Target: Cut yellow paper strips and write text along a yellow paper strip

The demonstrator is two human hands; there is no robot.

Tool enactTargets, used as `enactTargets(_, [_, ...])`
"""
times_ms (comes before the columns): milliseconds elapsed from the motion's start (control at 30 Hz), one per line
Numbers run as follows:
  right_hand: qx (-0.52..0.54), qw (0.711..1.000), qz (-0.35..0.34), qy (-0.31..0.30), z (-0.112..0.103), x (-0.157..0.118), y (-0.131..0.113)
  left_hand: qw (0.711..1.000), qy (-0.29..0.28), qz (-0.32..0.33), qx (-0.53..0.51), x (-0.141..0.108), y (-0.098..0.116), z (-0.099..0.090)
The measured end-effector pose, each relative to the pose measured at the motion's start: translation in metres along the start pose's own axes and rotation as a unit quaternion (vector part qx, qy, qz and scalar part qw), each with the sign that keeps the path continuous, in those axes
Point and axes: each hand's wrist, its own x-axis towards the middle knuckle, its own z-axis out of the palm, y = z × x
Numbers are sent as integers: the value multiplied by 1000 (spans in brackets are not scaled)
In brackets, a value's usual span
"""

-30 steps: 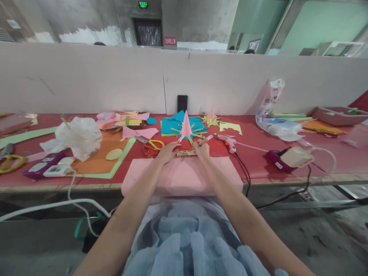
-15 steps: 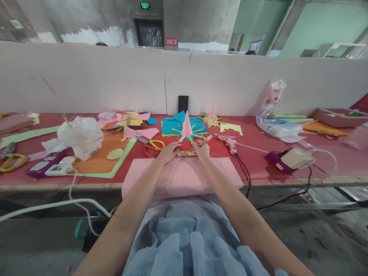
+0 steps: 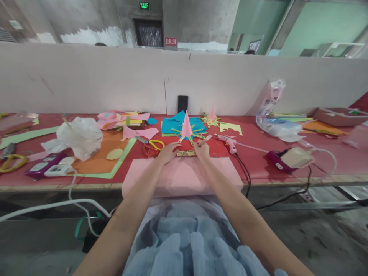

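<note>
In the middle of the table stands a paper craft, a pink cone with green-and-yellow strips spreading from its base. My left hand is at its front left, fingers closed at the end of one strip. A pen is pinched in my right hand, which rests beside the front strip; the pen's tip is hidden behind my fingers. Yellow and red scissors lie just left of my left hand. Between my wrists lies a small yellowish printed piece.
Behind the craft are blue sheets and a second cone craft. A pink glue gun with a black cord lies right of my hand. A pink pad covers the table's front edge. Crumpled white plastic and orange paper lie left.
Almost nothing differs. Both hands keep their places at the craft, and the whole view has shifted very slightly.
</note>
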Motion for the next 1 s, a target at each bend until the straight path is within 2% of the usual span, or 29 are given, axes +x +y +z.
enactTargets(133, [30,999,19,4,-2,-1,-1,1000,-4,2,2,0,1,-1])
enactTargets(533, [-22,1000,-13,10,-1,1,4,1000,-5,-1,0,0,0,0])
enactTargets(1000, [-22,1000,-8,4,-1,2,6,1000,1,9,2,-1,0,-1])
